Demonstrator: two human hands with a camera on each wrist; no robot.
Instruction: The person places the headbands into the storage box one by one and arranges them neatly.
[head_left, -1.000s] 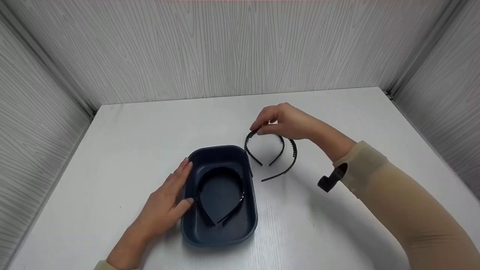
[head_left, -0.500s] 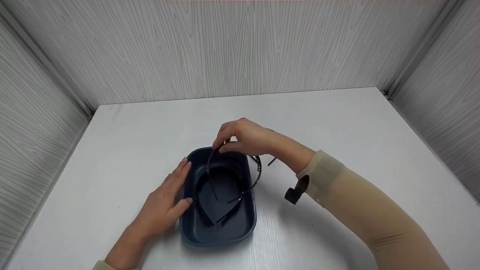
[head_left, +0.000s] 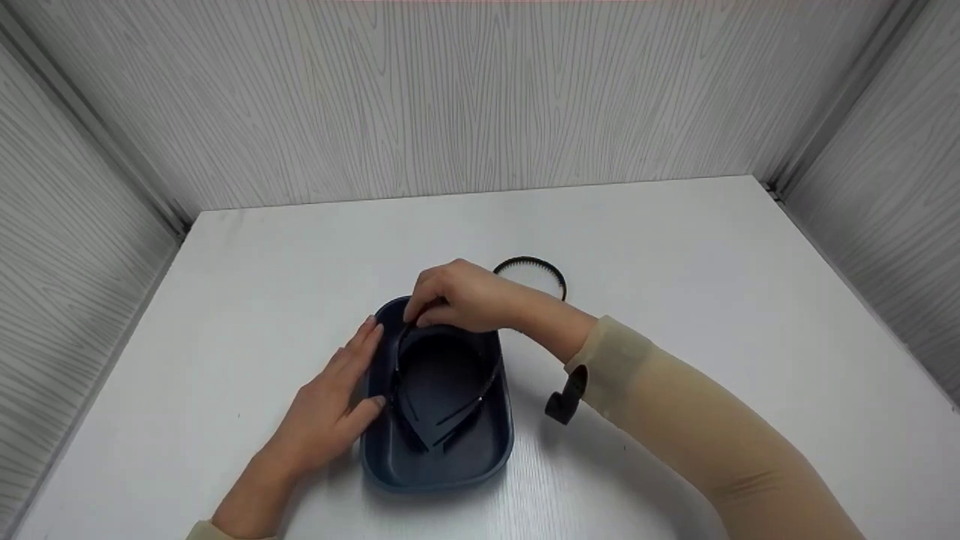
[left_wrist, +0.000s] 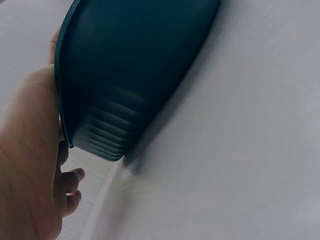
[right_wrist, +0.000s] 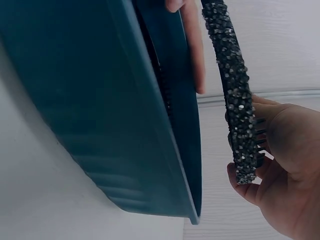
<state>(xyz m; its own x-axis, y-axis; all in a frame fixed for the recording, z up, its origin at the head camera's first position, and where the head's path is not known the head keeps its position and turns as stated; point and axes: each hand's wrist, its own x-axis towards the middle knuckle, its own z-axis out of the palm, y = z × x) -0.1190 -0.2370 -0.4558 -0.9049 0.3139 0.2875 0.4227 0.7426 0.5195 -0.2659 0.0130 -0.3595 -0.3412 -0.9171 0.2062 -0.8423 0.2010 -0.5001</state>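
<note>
My right hand (head_left: 465, 296) pinches a black headband (right_wrist: 232, 85) at the top of its arch. Its outer face is crusted with dark glittery stones, and comb teeth show on the inside. In the head view this headband's legs point down into a dark blue plastic bin (head_left: 439, 484). Another black headband (head_left: 415, 433) lies inside the bin, partly covered by the held one. My left hand (head_left: 330, 405) rests against the bin's left side, fingers straight along the rim, thumb over the edge. In the left wrist view the ribbed bin wall (left_wrist: 135, 65) stands beside that hand.
Behind my right forearm, a toothed black headband (head_left: 530, 259) lies on the white table (head_left: 300, 255), its lower part hidden. Wood-grain panels (head_left: 465, 97) enclose the table at the back and both sides. A black strap (head_left: 568, 397) hangs at the right wrist.
My right hand has carried the glittery headband from the table behind the bin leftward and down into the bin's opening. The left hand has stayed on the bin's edge.
</note>
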